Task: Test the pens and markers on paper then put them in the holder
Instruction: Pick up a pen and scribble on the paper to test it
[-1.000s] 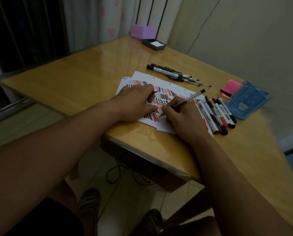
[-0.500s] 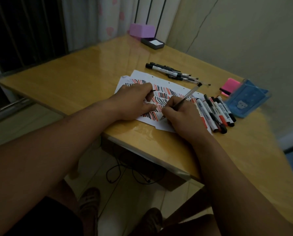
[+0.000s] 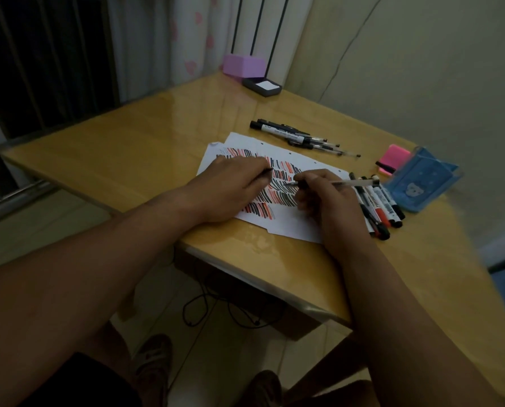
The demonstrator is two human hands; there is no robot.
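- Head view: right hand (image 3: pixel 324 201) grips the pen (image 3: pixel 333 183), tip over the striped paper (image 3: pixel 292 230); left hand (image 3: pixel 233 189) rests on it, pinching a dark cap (image 3: pixel 268 171) (probably this pen's).
- Make one short stroke on bare paper, recap, then drop it in the holder (image 3: pixel 421 186) at the right.

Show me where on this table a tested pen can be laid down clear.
Free: the broad bare table left of the paper, out to the window-side edge; also the near-right corner below the markers. Crowded: between paper and blue holder, where markers lie packed, and behind the paper, where the pen group lies.
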